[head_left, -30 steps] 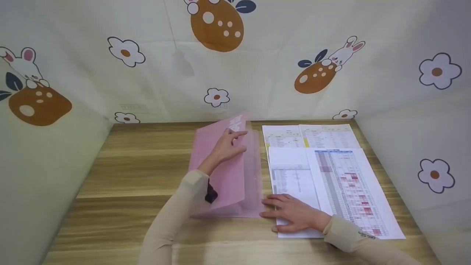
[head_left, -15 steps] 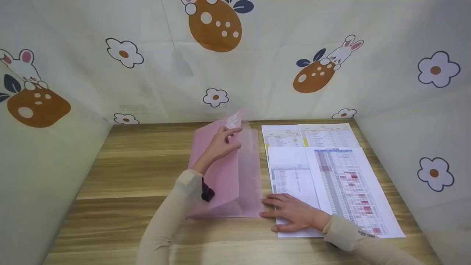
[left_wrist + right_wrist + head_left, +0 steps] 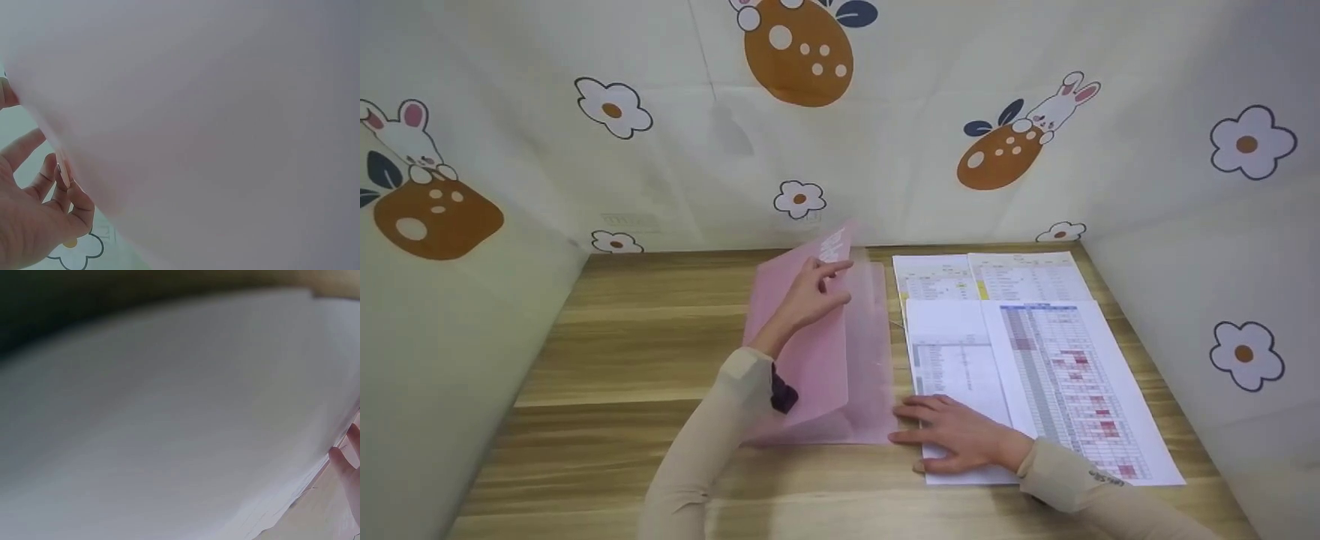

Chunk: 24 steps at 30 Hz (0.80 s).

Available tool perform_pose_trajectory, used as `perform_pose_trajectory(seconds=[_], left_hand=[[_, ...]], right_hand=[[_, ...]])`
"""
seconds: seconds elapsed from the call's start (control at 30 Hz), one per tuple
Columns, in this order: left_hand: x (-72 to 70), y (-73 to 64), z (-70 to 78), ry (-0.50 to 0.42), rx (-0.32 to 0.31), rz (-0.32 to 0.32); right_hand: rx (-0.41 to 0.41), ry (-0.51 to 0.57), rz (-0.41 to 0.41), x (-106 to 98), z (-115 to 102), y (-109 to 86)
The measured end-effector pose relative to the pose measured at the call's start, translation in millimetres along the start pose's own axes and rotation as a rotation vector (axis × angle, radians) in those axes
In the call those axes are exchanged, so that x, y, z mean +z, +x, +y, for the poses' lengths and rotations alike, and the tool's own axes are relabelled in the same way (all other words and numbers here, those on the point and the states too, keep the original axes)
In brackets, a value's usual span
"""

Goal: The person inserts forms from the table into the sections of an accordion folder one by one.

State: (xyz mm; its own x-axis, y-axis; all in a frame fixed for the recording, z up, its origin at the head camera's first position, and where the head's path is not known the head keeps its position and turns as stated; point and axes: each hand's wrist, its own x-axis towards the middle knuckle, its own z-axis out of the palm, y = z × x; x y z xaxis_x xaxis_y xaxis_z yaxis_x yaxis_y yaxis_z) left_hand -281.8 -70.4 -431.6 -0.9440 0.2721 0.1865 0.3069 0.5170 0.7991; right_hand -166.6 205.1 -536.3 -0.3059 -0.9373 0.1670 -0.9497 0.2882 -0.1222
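Note:
A pink translucent plastic folder lies on the wooden table with its front cover raised at a slant. My left hand is at the cover's right edge, near the white lettering, and the fingers bend around that edge. In the left wrist view the pale cover fills most of the picture, with curled fingertips along its margin. My right hand lies spread on the printed sheets, its fingertips reaching the folder's lower right edge. In the right wrist view white paper hides most of the hand.
More printed sheets with yellow marks lie partly under the front ones at the back right. The wooden table extends left of the folder. A pale curtain with rabbit and flower prints stands around the back and sides.
My left hand has shifted slightly left together with the folder's cover, showing more of the layer beneath. The right hand and the sheets stay in place.

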Motion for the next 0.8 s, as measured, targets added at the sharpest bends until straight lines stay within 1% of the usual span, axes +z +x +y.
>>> perform_pose_trajectory(seconds=[0.27, 0.37, 0.5, 0.67, 0.8], left_hand=[[3.8, 1.1, 0.1, -0.010, 0.031, 0.029], [5.3, 1.2, 0.3, -0.014, 0.032, 0.036], [7.0, 1.2, 0.4, -0.013, 0.021, 0.045], [9.1, 1.9, -0.3, -0.004, 0.006, 0.041], [10.0, 3.0, 0.2, 0.002, 0.000, 0.038]], right_hand=[[0.026, 0.010, -0.004, -1.2, -1.5, 0.1], [0.023, 0.007, 0.003, -0.8, -0.9, -0.1], [0.015, 0.003, 0.025, -1.2, 0.0, -0.3], [0.029, 0.034, 0.049, -4.6, 0.9, 0.1], [0.015, 0.044, 0.100, -8.9, 3.8, -0.1]])
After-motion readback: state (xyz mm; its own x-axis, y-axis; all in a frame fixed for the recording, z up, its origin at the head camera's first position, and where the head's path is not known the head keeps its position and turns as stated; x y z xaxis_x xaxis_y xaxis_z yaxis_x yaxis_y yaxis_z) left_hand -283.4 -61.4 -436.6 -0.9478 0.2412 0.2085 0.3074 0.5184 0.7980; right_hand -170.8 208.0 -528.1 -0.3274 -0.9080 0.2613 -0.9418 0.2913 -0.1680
